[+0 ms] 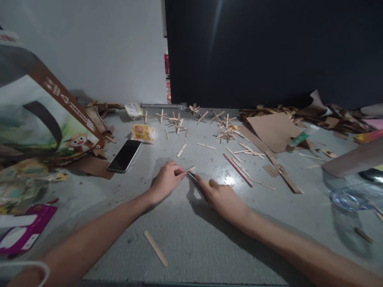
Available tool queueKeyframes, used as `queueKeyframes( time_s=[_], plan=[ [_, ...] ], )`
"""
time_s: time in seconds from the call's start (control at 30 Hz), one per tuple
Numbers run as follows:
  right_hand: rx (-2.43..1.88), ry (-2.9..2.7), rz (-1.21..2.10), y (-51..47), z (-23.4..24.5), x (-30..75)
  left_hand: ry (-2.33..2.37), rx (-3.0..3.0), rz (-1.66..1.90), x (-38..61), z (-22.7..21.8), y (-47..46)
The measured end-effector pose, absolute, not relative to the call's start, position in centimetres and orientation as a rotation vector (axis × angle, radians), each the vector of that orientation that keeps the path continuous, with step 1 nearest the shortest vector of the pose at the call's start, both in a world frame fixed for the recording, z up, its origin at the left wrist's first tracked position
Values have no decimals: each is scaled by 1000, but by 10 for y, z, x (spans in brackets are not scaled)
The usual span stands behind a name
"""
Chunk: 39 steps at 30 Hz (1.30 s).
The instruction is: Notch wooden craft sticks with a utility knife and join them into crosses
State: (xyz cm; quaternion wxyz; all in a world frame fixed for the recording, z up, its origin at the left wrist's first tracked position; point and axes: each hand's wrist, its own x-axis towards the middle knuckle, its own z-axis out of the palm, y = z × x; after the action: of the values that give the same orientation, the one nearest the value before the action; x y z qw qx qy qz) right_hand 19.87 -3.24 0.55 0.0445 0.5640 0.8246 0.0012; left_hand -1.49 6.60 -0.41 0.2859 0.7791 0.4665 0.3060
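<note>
My left hand [167, 179] pinches a small wooden craft stick [192, 169] between thumb and fingertips, low over the grey table. My right hand [227, 199] is wrapped round a slim craft knife [192, 175]; its dark tip meets the stick, and a bit of yellow handle shows between the fingers. Whether the blade has entered the wood is too small to tell. A whole craft stick [156, 248] lies near the front edge. Beyond my hands are two more sticks, one slanted [181, 150] and one lying crosswise [206, 146].
Sticks joined in crosses [178, 126] stand along the back. A phone [125, 156] and a yellow wrapped packet [143, 133] lie at left, near a large printed bag [44, 115]. At right are a red pencil [238, 170], cardboard [272, 131] and a clear glass [350, 200].
</note>
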Motion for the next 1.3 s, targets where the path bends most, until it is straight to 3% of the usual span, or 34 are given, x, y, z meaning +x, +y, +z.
queueKeyframes(
  time_s=[1.3],
  plan=[
    [1658, 2409, -28, -33, 19, 189, 1231, 2087, 848, -14, -7, 67]
  ],
)
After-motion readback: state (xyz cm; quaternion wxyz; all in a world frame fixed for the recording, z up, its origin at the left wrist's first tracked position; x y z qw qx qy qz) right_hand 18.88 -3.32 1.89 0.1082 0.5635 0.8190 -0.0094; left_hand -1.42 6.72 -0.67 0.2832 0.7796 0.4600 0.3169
